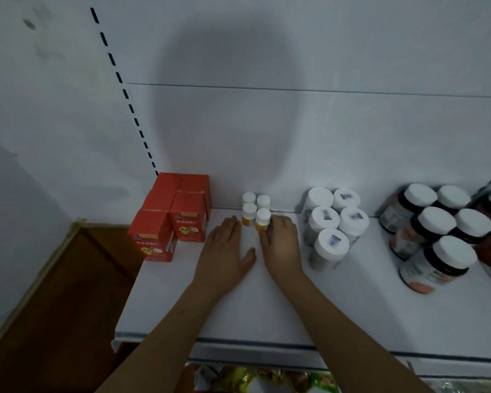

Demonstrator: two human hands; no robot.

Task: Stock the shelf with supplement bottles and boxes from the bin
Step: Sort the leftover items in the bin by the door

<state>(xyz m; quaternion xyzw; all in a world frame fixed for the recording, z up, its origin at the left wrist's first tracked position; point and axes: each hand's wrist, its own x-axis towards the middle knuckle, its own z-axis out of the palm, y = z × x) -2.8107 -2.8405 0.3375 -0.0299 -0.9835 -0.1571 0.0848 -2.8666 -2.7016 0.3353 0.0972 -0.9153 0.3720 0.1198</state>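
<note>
A white shelf runs across the view against a pale back panel, with a slotted upright rising at the panel's left edge and brown flooring off the shelf's left end. The right hand reaches toward the back of the shelf and wraps its fingers round the front small bottle, a yellow bottle with a white cap, its thumb side hidden behind the bottle. That bottle stands upright as the near-right one of a tight cluster of four small bottles, the other three just behind and to the left of the grip, touching one another near the back panel. The left hand lies flat on the shelf just left of the gripped bottle, fingers straight and spread, fingertips close beside the cluster's near-left bottle; whether they touch it cannot be told. Farther left of both hands stands a group of red boxes, packed together. Just right of the gripping hand are five clear jars with white lids, and well beyond them, toward the shelf's right end, dark jars with white lids stand in rows. Below the shelf's front edge, between the two forearms, colourful packaged goods show blurred.
</note>
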